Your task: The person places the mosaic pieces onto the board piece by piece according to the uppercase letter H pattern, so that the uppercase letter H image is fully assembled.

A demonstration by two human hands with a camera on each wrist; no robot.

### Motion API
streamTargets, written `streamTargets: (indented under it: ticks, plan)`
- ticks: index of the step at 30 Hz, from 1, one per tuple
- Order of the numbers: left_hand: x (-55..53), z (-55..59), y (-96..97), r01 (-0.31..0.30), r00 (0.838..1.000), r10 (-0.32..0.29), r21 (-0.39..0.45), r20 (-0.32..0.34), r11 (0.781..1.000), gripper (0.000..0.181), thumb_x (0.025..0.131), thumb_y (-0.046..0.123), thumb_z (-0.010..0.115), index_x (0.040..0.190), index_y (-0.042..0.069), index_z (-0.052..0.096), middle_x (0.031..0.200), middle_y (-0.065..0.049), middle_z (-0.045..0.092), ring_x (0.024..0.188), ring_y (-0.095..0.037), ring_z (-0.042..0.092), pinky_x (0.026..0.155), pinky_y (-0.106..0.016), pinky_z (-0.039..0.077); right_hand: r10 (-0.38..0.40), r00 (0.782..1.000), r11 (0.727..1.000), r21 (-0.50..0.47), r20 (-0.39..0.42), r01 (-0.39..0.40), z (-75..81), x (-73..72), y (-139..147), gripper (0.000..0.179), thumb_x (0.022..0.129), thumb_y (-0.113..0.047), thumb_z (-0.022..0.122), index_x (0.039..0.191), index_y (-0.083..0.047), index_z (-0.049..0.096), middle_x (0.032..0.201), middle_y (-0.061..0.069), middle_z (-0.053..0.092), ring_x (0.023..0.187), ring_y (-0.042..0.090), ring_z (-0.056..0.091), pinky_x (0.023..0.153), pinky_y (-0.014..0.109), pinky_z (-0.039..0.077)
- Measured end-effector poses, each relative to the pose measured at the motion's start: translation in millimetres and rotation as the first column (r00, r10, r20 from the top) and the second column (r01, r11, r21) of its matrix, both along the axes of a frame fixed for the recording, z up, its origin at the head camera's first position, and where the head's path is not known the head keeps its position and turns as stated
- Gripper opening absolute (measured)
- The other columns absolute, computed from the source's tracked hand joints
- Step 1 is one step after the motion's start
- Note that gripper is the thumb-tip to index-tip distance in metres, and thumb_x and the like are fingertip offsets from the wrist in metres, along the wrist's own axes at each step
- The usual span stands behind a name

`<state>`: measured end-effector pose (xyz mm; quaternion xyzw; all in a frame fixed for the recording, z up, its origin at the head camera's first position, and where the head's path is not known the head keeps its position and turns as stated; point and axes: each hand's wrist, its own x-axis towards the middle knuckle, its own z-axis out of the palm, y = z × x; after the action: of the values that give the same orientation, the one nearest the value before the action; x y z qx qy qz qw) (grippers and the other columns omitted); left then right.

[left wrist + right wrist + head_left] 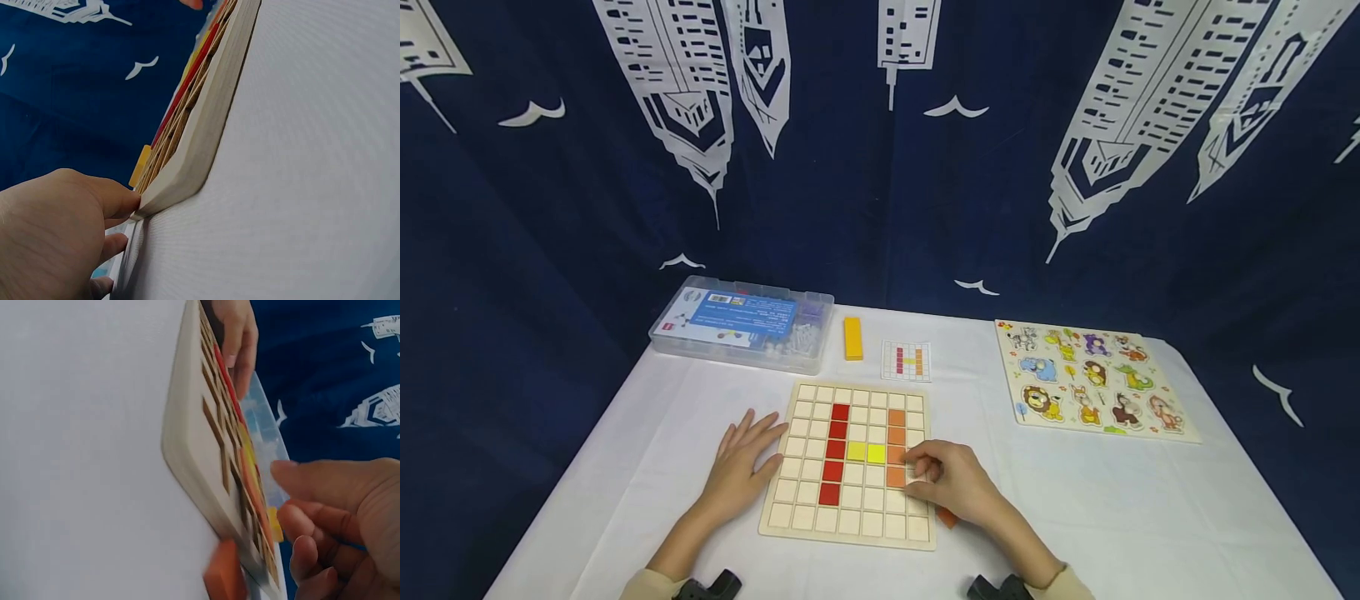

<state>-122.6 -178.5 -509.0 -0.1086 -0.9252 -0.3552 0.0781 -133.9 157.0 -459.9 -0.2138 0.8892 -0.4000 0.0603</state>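
A wooden grid board point(802, 517) lies on the white table. Several red tiles point(834, 448) form a column on it, several orange tiles point(896, 436) another, and two yellow tiles point(876, 453) lie between the columns. My left hand point(739, 467) rests on the table by the board's left edge, its fingertips touching that edge in the left wrist view. Over the board's right side hovers my right hand point(953, 482), thumb and index finger apart with nothing between them, beside the lower orange tiles. A loose orange piece point(225, 572) lies against the board's edge, partly hidden by the right hand in the head view.
Behind the board lie a small pattern card point(906, 361) and a yellow block point(853, 338). A clear plastic case point(741, 323) stands at the back left. An animal puzzle board point(1093, 379) lies at the back right, before a dark blue curtain point(880, 192).
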Motion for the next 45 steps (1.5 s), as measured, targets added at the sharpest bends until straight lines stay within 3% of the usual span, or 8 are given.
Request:
streamTargets:
  ticks: [7,15,24,32,45]
  plan:
    - [-0.1,0.4,1.0,0.006,1.0,-0.006,-0.003,-0.03,1.0,0.044,0.091,0.01,0.064,0.134,0.006,0.058,0.148,-0.018,0.046,0.146,-0.047,0.021,0.116,-0.065,0.007,-0.046,0.997,0.995,-0.096,-0.062,0.04,5.1,16.6,35.2,0.029,0.075,-0.018,0.085,0.099,-0.009,0.071,0.079,-0.004,0.062,0.067,0.016,0.053,0.058,0.022,0.046]
    - [0.4,0.6,0.5,0.007,1.0,-0.007,-0.004,-0.016,1.0,0.044,0.091,0.01,0.064,0.135,0.007,0.058,0.149,-0.017,0.046,0.146,-0.046,0.02,0.117,-0.064,0.006,-0.11,0.992,0.988,-0.119,-0.064,0.102,-9.0,35.1,62.4,0.031,0.074,-0.017,0.084,0.102,-0.013,0.071,0.079,-0.007,0.061,0.066,0.013,0.051,0.056,0.021,0.042]
    - [0.7,-0.1,0.4,0.001,1.0,-0.001,0.001,-0.006,1.0,0.044,0.091,0.01,0.064,0.135,0.006,0.058,0.149,-0.018,0.045,0.146,-0.046,0.02,0.117,-0.064,0.006,-0.058,0.997,0.988,-0.146,-0.047,0.05,-29.6,34.7,68.6,0.034,0.075,-0.019,0.084,0.105,-0.011,0.07,0.08,-0.004,0.063,0.067,0.008,0.051,0.06,0.021,0.043]
    - [1.3,1.2,0.8,0.002,1.0,-0.002,0.004,-0.01,1.0,0.044,0.09,0.009,0.064,0.134,0.007,0.058,0.149,-0.018,0.046,0.146,-0.046,0.02,0.117,-0.064,0.006,-0.072,0.995,0.993,-0.096,-0.065,0.066,-30.7,35.5,65.9,0.035,0.073,-0.024,0.086,0.103,-0.015,0.07,0.08,-0.008,0.063,0.068,0.006,0.051,0.062,0.019,0.042]
    - [1.8,2.8,1.3,-0.001,1.0,0.0,-0.003,-0.011,1.0,0.044,0.09,0.009,0.064,0.134,0.005,0.059,0.149,-0.019,0.046,0.146,-0.047,0.021,0.117,-0.064,0.007,-0.081,0.977,0.997,-0.007,-0.199,0.081,-36.3,35.1,64.7,0.036,0.066,-0.023,0.089,0.097,-0.021,0.071,0.078,-0.016,0.06,0.068,0.001,0.049,0.061,0.016,0.042]
